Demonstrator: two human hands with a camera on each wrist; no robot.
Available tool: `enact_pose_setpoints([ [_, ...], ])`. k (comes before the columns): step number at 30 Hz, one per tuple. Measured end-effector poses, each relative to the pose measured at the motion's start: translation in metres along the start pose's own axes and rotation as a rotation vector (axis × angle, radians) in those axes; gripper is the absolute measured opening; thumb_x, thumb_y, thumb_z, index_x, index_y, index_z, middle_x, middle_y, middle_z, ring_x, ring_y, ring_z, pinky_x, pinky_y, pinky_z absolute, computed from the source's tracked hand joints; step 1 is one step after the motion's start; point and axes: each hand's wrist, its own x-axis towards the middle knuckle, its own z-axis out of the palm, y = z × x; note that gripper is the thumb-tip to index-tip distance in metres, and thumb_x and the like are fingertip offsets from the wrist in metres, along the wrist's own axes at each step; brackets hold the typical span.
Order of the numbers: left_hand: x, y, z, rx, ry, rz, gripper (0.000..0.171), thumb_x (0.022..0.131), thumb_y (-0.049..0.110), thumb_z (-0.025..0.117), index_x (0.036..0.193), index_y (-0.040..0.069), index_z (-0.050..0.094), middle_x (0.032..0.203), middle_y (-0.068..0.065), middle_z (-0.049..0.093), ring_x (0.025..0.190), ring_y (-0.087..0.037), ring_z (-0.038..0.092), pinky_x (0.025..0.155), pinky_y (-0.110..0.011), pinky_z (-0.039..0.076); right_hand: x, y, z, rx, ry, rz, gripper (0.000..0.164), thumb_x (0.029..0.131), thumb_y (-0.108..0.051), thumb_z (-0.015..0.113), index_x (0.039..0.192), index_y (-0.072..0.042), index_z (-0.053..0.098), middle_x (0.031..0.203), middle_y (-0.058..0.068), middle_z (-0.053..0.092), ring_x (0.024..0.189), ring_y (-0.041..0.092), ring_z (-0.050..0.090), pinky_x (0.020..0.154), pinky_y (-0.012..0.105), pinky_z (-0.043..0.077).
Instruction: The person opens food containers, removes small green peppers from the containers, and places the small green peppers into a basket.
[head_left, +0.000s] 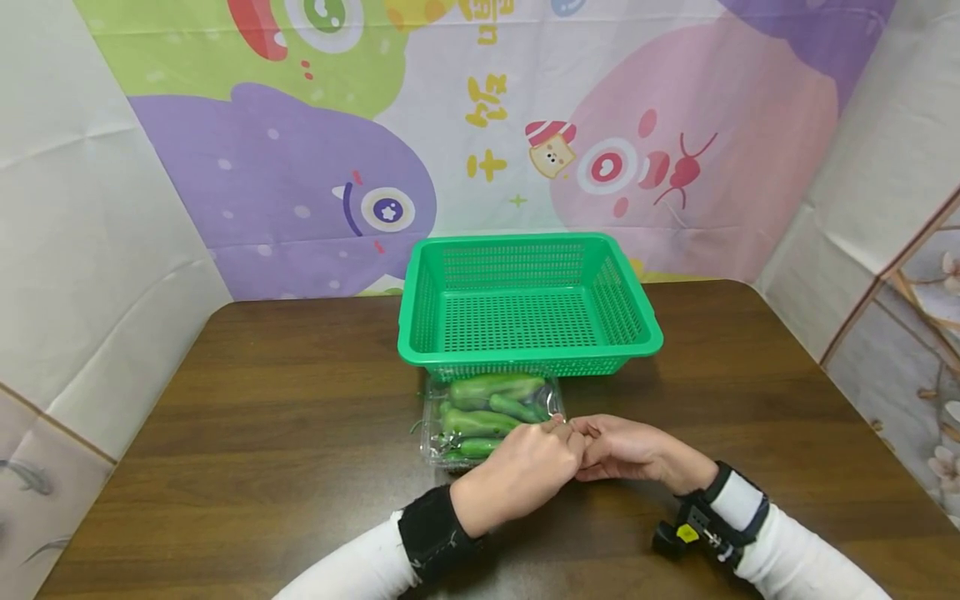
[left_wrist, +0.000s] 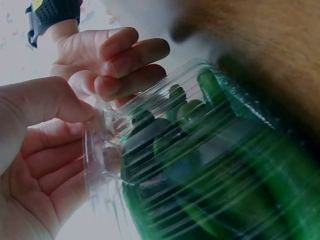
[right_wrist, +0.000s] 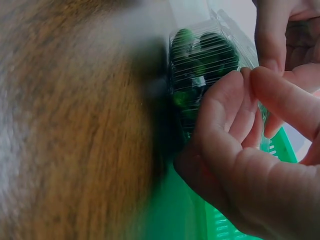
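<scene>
A clear plastic box (head_left: 429,433) holding several long green peppers (head_left: 480,423) sits on the table, just in front of the green basket. My left hand (head_left: 525,467) reaches over its right edge. In the left wrist view, the left thumb (left_wrist: 60,97) and fingers pinch the ribbed box's rim (left_wrist: 92,165). My right hand (head_left: 626,450) meets the left at that same edge. The right wrist view has the right hand's (right_wrist: 250,150) thumb and forefinger pinched together at the rim, beside the left fingers. What lies between those tips is mostly hidden.
Behind the box stands a green perforated basket (head_left: 525,357), with nothing inside. Brown wooden table (head_left: 262,433) extends on both sides. A cartoon-printed cloth (head_left: 480,167) hangs at the back, and pale cloth walls (head_left: 97,208) flank the table.
</scene>
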Motion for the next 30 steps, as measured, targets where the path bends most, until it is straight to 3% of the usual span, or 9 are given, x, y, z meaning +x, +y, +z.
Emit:
enact_pose_setpoints([
  [5, 0.002, -0.001, 0.001, -0.092, 0.068, -0.059, 0.01, 0.089, 0.011, 0.058, 0.079, 0.014, 0.061, 0.064, 0.006, 0.055, 0.057, -0.004, 0.056, 0.046, -0.017, 0.049, 0.001, 0.002, 0.0, 0.005, -0.04, -0.01, 0.022, 0.078, 0.007, 0.052, 0.092, -0.01, 0.052, 0.084, -0.004, 0.053, 0.079, 0.008, 0.053, 0.074, 0.021, 0.051],
  [8, 0.002, -0.001, 0.001, -0.125, 0.092, -0.075, 0.012, 0.09, 0.014, 0.057, 0.079, 0.013, 0.061, 0.062, 0.006, 0.053, 0.05, -0.004, 0.049, 0.039, -0.018, 0.043, 0.0, 0.002, 0.0, 0.007, -0.05, -0.008, 0.023, 0.079, 0.007, 0.052, 0.095, -0.01, 0.054, 0.085, -0.004, 0.053, 0.08, 0.008, 0.054, 0.075, 0.022, 0.052],
  [13, 0.001, 0.001, 0.001, -0.091, 0.062, -0.056, 0.013, 0.09, 0.012, 0.057, 0.078, 0.015, 0.061, 0.068, 0.006, 0.059, 0.061, -0.007, 0.059, 0.044, -0.018, 0.048, -0.003, 0.0, 0.001, -0.002, -0.021, 0.01, 0.031, 0.082, 0.003, 0.055, 0.111, -0.005, 0.05, 0.098, 0.001, 0.056, 0.089, 0.011, 0.059, 0.081, 0.024, 0.054],
  [16, 0.0, 0.002, 0.001, -0.073, 0.064, -0.052, 0.013, 0.09, 0.013, 0.058, 0.078, 0.016, 0.061, 0.076, 0.003, 0.066, 0.079, -0.011, 0.069, 0.054, -0.021, 0.056, -0.003, -0.001, 0.001, -0.004, -0.023, 0.019, 0.031, 0.082, 0.001, 0.055, 0.113, -0.003, 0.049, 0.1, 0.002, 0.057, 0.091, 0.012, 0.059, 0.081, 0.025, 0.054],
  [19, -0.001, 0.001, 0.001, -0.053, 0.077, -0.043, 0.015, 0.092, 0.016, 0.058, 0.077, 0.018, 0.062, 0.083, 0.002, 0.068, 0.093, -0.014, 0.069, 0.066, -0.024, 0.059, -0.003, -0.003, 0.0, -0.022, -0.018, 0.022, 0.033, 0.084, -0.001, 0.056, 0.116, 0.0, 0.047, 0.101, 0.003, 0.057, 0.093, 0.013, 0.059, 0.084, 0.028, 0.053],
  [23, -0.002, 0.0, 0.002, -0.054, 0.089, -0.029, 0.015, 0.094, 0.017, 0.055, 0.085, 0.019, 0.067, 0.087, 0.004, 0.068, 0.095, -0.013, 0.068, 0.076, -0.024, 0.058, -0.005, -0.005, -0.003, -0.069, -0.015, 0.024, 0.041, 0.087, -0.006, 0.057, 0.123, 0.006, 0.041, 0.105, 0.004, 0.058, 0.097, 0.014, 0.06, 0.088, 0.033, 0.053],
  [30, -0.005, -0.005, 0.001, -0.114, 0.114, -0.011, 0.018, 0.094, 0.017, 0.055, 0.101, 0.018, 0.071, 0.098, 0.002, 0.069, 0.1, -0.016, 0.067, 0.08, -0.027, 0.057, -0.008, -0.008, -0.007, -0.142, -0.014, 0.0, 0.056, 0.088, -0.013, 0.062, 0.131, 0.01, 0.035, 0.107, 0.002, 0.062, 0.097, 0.012, 0.062, 0.086, 0.032, 0.055],
])
